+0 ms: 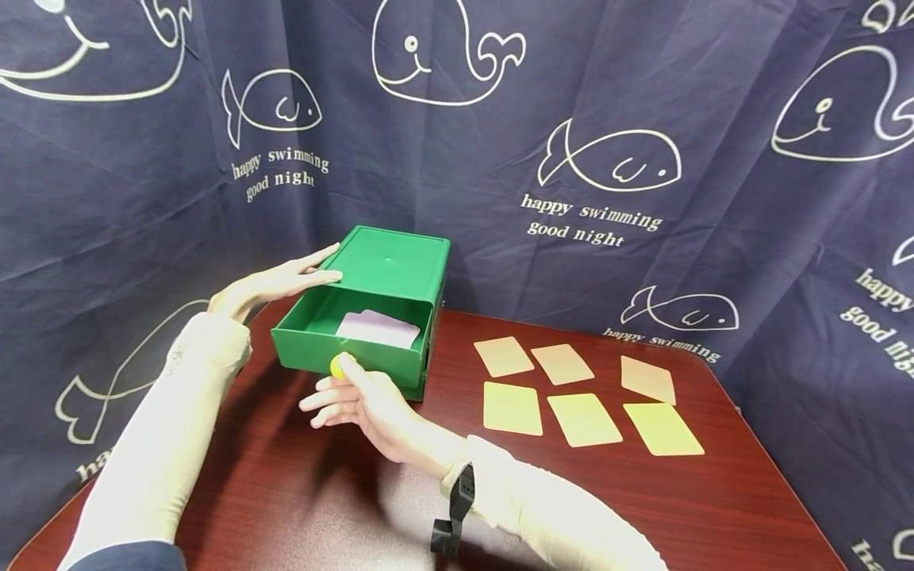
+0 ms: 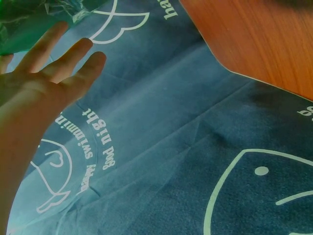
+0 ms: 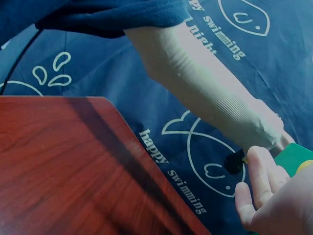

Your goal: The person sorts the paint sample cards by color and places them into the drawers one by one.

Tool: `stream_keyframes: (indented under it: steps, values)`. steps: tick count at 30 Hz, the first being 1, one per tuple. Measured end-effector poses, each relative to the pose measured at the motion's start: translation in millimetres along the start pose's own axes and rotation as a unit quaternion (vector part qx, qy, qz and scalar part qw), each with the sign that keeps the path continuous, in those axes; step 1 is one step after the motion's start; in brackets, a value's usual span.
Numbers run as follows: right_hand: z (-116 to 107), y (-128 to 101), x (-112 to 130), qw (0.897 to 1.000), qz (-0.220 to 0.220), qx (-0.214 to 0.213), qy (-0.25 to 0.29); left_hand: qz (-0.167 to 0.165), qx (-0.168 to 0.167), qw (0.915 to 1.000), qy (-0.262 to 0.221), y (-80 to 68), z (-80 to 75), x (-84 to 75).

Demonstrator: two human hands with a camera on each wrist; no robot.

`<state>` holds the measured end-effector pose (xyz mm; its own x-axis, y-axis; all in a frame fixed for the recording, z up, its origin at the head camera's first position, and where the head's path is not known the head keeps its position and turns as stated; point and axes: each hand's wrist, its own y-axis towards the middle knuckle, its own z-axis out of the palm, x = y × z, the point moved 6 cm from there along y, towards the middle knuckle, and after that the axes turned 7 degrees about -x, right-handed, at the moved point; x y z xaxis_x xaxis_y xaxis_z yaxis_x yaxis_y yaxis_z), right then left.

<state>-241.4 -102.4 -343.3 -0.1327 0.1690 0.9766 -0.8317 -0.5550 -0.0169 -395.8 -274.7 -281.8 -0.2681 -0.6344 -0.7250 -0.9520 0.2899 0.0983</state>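
A green drawer box [image 1: 389,258] stands at the back of the table, its drawer [image 1: 307,341] pulled partly out. Inside the drawer lie pale purple cards [image 1: 378,329]. My left hand [image 1: 278,279] rests against the box's upper left side with its fingers extended. At the drawer front, the thumb of my right hand [image 1: 378,408] touches the round yellow knob [image 1: 338,366]; the other fingers reach out loosely below it. In the right wrist view, part of the yellow knob [image 3: 305,165] shows behind that hand.
To the right on the brown table [image 1: 457,492] lie three yellow cards [image 1: 512,408] in a front row and three pale orange cards [image 1: 503,357] behind them. A dark blue curtain [image 1: 485,159] with white whales and fish surrounds the table.
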Motion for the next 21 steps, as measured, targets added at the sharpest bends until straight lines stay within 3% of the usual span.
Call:
stream_keyframes:
  steps: [15,21]
  values:
    - [-14,19,10,1.0,-0.021,-0.022,0.005,0.003,0.002,0.9999,0.01,0.9,-1.0,-1.6]
    - [-21,29,12,0.999,-0.009,-0.037,0.001,0.006,0.007,1.0,0.003,-0.1,-0.3,-0.8]
